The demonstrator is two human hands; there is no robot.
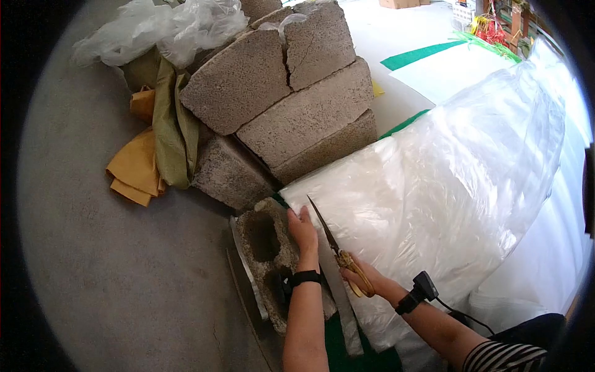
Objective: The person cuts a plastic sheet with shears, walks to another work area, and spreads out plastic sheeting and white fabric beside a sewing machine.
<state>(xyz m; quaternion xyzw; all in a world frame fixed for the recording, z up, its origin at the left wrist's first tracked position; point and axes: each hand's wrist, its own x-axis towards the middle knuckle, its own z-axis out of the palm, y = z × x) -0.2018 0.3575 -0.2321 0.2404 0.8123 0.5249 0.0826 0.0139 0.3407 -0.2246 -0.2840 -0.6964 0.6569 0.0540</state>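
My right hand (365, 277) is wrapped round the gold handles of a pair of scissors (331, 239). The dark blades point up and away, over the near left edge of a wide stack of clear plastic sheeting (427, 186). Left of the blades, my left hand (303, 230) rests at the sheeting's left corner, thumb and fingers apart at the tips; whether it pinches the edge is hidden. A hollow concrete block (263, 239) lies just left of that hand. Below the scissors, a narrow pale strip (341, 304) runs along the sheeting's edge.
Large concrete blocks (304, 118) are stacked beyond my left hand. Olive cloth (168, 130), tan cloth (137, 162) and crumpled plastic bags (180, 28) lie at the upper left. Green material (421, 56) and red and yellow items (489, 31) are at the upper right. A cable hangs from my right wrist device.
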